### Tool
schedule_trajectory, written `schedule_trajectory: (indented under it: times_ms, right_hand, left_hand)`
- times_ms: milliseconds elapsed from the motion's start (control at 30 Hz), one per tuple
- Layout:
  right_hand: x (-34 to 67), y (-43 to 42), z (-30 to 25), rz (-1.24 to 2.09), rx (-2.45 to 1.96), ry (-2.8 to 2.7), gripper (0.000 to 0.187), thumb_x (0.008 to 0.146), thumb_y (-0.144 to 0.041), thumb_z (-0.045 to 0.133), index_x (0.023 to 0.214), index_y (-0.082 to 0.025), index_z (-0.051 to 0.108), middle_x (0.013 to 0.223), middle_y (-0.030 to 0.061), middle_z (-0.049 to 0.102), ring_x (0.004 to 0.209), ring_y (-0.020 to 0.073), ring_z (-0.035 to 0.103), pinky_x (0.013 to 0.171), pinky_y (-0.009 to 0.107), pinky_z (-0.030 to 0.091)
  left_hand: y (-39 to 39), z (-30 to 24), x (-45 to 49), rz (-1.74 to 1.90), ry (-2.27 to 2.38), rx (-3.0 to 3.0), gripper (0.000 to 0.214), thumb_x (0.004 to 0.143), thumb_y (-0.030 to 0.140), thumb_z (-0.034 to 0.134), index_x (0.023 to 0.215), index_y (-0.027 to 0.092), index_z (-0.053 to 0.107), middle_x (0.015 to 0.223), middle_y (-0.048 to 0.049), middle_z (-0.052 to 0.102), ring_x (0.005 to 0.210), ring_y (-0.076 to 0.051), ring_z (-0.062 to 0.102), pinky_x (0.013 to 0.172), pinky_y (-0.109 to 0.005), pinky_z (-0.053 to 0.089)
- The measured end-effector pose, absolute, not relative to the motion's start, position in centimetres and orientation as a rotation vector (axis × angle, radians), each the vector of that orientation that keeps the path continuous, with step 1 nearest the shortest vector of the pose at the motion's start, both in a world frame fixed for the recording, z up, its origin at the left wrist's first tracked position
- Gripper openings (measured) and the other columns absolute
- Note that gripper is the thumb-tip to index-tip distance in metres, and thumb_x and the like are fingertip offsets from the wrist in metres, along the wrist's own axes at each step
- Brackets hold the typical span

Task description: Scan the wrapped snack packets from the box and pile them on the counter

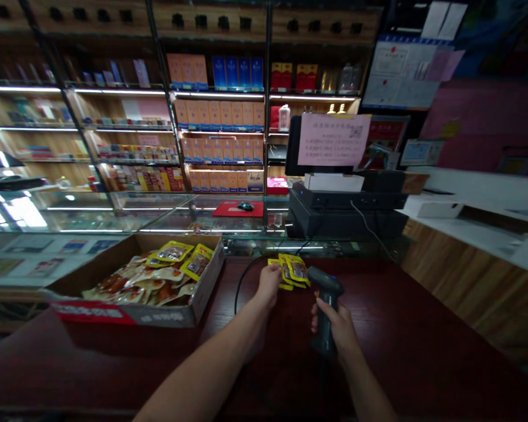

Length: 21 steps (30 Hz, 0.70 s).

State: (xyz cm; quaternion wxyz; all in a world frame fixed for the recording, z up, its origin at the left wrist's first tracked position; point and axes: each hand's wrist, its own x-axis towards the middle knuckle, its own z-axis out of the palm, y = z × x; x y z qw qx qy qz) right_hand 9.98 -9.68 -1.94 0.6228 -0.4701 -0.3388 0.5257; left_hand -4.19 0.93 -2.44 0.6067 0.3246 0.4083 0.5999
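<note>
meanwhile, at a dim shop counter, i am watching through the head camera as the left hand point(269, 282) is pinching a small fan of yellow snack packets point(293, 269), fingers closed on their near edge, holding them just above the dark red counter point(400, 328). the right hand point(339, 328) is wrapped fully round the grip of a black barcode scanner point(327, 299), its head tilting toward the packets and sitting just beside them. judging by the scene, the scanning is looking barely begun: only these few packets are out, while the cardboard box point(127, 310) to the left is still sitting heaped with the same yellow packets, so most of the work seems to be left. i cannot tell which packets have been read. the scanner's cable point(242, 281) is looping across the counter behind the left wrist. open counter is lying to the right and toward me; the box wall is standing near on the left, the glass case point(167, 220) and the black till unit point(343, 217) are closing off the far edge, and the wooden side counter point(466, 281) is bounding the right.
</note>
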Motion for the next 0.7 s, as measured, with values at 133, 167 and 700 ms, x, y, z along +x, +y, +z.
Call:
schedule_trajectory:
  times_ms: [133, 167, 700]
  right_hand:
    - [7.6, -9.3, -1.7, 1.282, -1.065, -0.822, 0.054, 0.053, -0.047, 0.079, 0.090, -0.014, 0.057, 0.052, -0.0039, 0.059, 0.037, 0.0128, 0.053, 0.035, 0.025, 0.047]
    - [6.8, -9.2, -1.5, 1.303, -1.056, -0.840, 0.053, 0.053, -0.048, 0.078, 0.089, -0.014, 0.057, 0.052, -0.0038, 0.059, 0.037, 0.0127, 0.053, 0.035, 0.025, 0.047]
    - [-5.4, -8.4, -0.5, 1.518, -0.920, -1.157, 0.043, 0.065, -0.042, 0.069, 0.094, -0.015, 0.052, 0.054, -0.0051, 0.057, 0.035, 0.0110, 0.052, 0.033, 0.022, 0.044]
  left_hand:
    - [1.1, 0.9, -10.9, 1.573, 1.187, 1.099, 0.020, 0.064, 0.015, 0.065, 0.084, 0.013, 0.063, 0.074, -0.0046, 0.065, 0.068, -0.014, 0.061, 0.067, -0.025, 0.047]
    - [1.1, 1.7, -13.1, 1.618, 1.287, 1.212, 0.020, 0.066, 0.015, 0.063, 0.086, 0.013, 0.063, 0.077, -0.0053, 0.066, 0.074, -0.016, 0.062, 0.071, -0.027, 0.047]
    - [-0.5, 2.6, -29.5, 0.668, 2.517, 1.648, 0.028, 0.081, 0.031, 0.050, 0.088, 0.010, 0.067, 0.094, -0.0200, 0.068, 0.092, -0.027, 0.064, 0.075, -0.032, 0.045]
